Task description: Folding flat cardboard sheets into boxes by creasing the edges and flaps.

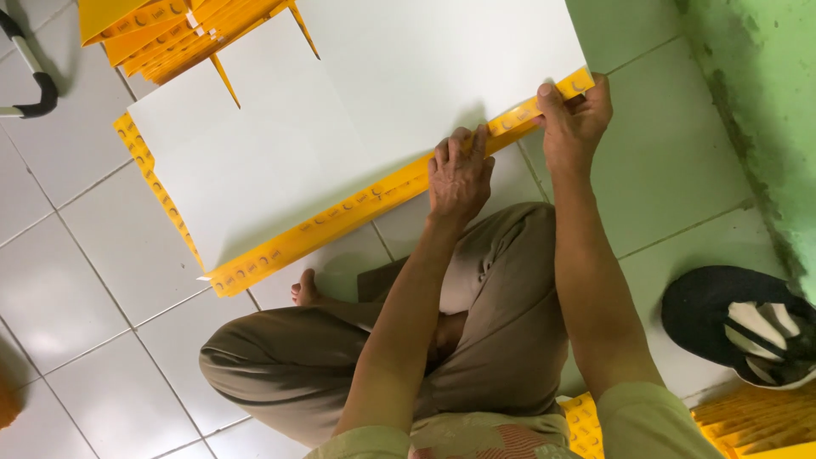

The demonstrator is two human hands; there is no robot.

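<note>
Far left, a black-tipped metal frame (32,72) on the white tiled floor (68,289); above, a stack of yellow folded cards (170,30); centre, a large white sheet (340,110) lying flat on the floor, its yellow printed border strip (357,204) running as a long diagonal from lower left up to upper right; pressed palm-down on that strip just ahead of the crossed legs, the left hand (460,174), fingers curled, knuckles up, gripping nothing; farther along the same strip and touching its upper end, the right hand (574,119), pinching the edge between thumb and fingers; both hands on the near long edge, right one closer to the corner; lower right, a dark sandal (739,327) beside more yellow cards (756,425); right edge, a green wall (765,110).
</note>
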